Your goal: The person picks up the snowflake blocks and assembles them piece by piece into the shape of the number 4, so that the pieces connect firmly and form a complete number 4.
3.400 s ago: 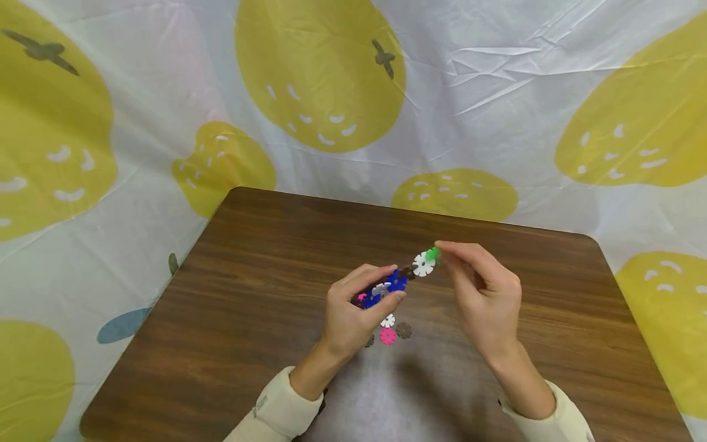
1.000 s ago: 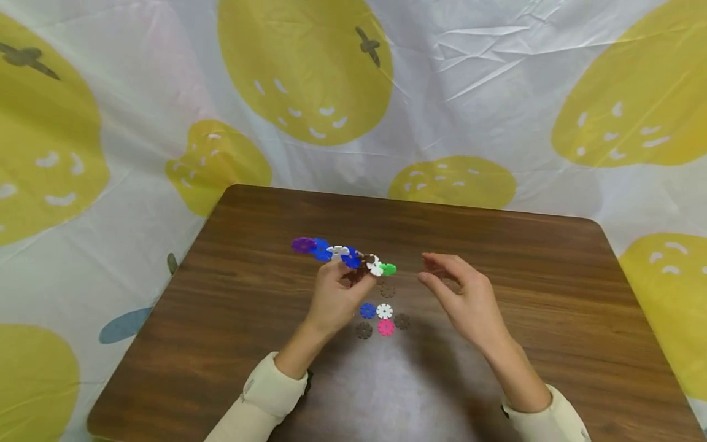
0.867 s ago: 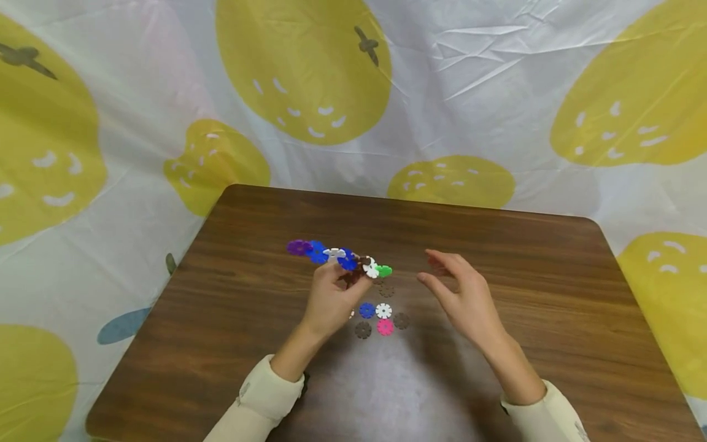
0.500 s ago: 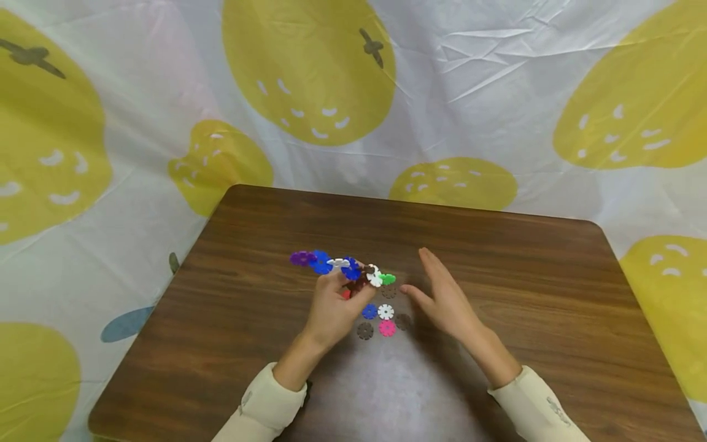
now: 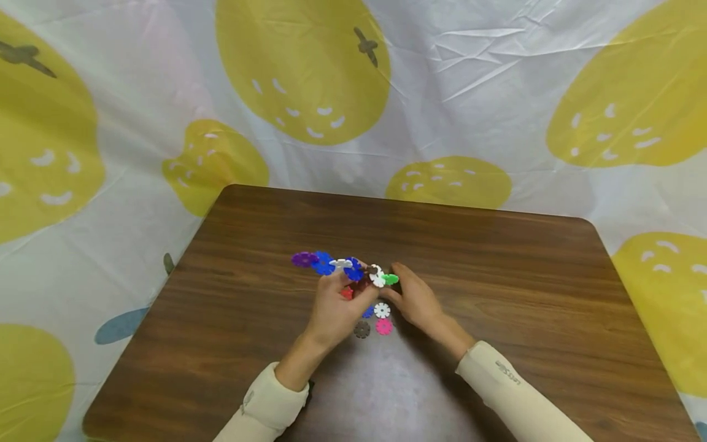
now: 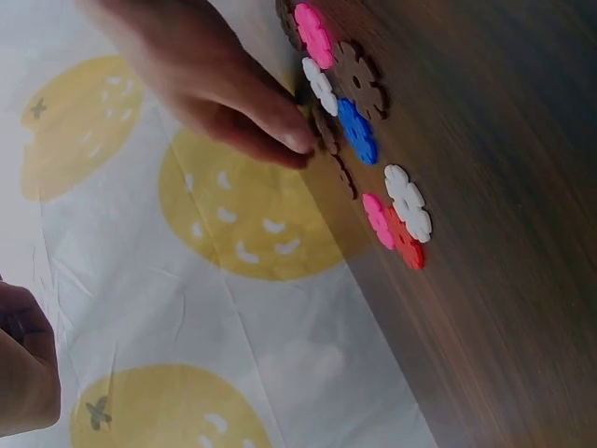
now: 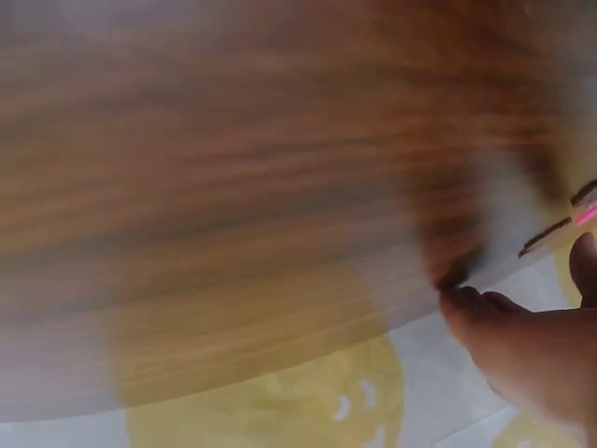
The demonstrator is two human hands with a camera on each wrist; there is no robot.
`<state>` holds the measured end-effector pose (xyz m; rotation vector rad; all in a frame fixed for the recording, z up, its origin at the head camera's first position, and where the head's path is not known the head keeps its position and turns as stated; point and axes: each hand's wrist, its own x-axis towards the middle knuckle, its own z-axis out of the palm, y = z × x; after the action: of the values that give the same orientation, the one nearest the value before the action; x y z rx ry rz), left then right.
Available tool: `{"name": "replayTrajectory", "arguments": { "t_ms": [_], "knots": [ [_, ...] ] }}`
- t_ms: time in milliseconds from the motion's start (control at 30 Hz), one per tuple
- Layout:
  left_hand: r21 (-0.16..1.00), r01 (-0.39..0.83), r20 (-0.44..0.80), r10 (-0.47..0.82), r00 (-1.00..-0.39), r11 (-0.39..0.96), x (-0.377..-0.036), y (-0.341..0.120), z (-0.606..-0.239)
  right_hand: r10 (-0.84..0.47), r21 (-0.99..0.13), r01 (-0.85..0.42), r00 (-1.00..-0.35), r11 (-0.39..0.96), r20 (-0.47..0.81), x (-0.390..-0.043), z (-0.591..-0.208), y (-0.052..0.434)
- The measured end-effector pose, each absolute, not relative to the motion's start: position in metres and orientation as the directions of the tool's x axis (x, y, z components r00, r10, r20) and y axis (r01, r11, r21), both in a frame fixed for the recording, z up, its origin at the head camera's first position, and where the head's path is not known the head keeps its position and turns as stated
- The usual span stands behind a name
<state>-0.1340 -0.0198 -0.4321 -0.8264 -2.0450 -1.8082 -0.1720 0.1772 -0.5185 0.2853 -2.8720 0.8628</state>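
My left hand (image 5: 335, 307) grips a chain of notched snowflake discs above the table. In it I see a purple disc (image 5: 304, 259), a blue disc (image 5: 323, 263), white discs and a green disc (image 5: 391, 279) at the right end. The left fingers hide part of the chain. My right hand (image 5: 421, 302) reaches low beside the chain's green end, fingers loosely extended. In the left wrist view, the right hand (image 6: 233, 103) has its fingertips right by brown discs at the table. The right wrist view shows the right hand (image 7: 522, 350) with nothing visible between thumb and fingers.
On the brown table (image 5: 497, 282) lie loose discs: a white disc (image 5: 382, 310), a pink disc (image 5: 383, 326), a brown disc (image 5: 361, 329), a red disc (image 5: 347, 293) and a blue disc (image 6: 357, 131). A fruit-patterned cloth (image 5: 442, 123) hangs behind the table.
The right hand first let go of the chain's green end and drew away, then moved left and down toward the loose discs. The left hand turned the chain and still holds it.
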Motion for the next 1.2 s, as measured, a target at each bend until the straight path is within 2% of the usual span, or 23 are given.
{"name": "replayTrajectory", "arguments": {
  "t_ms": [300,567,700,933,1033,1200],
  "knots": [
    [0.803,0.592,0.567,0.222,-0.793,0.066,-0.134,-0.016,-0.431,-0.169,-0.406,-0.336,-0.903,0.849,0.395,-0.187,-0.523,0.159],
    [0.808,0.580,0.548,0.236,-0.803,0.099,-0.135,-0.015,-0.428,-0.115,-0.396,-0.291,-0.904,0.871,0.411,-0.189,-0.518,0.152],
    [0.803,0.585,0.549,0.235,-0.802,0.118,-0.136,-0.014,-0.429,-0.074,-0.460,-0.240,-0.934,0.855,0.350,-0.190,-0.513,0.152],
    [0.799,0.589,0.559,0.214,-0.801,0.122,-0.137,-0.013,-0.430,0.028,-0.661,-0.112,-0.980,0.742,0.199,-0.182,-0.491,0.166],
    [0.794,0.592,0.560,0.212,-0.801,0.137,-0.138,-0.012,-0.431,0.039,-0.693,-0.111,-0.980,0.712,0.197,-0.173,-0.477,0.172],
    [0.785,0.594,0.559,0.214,-0.801,0.174,-0.139,-0.012,-0.431,0.043,-0.725,-0.170,-0.963,0.667,0.265,-0.155,-0.454,0.181]
  ]
}}
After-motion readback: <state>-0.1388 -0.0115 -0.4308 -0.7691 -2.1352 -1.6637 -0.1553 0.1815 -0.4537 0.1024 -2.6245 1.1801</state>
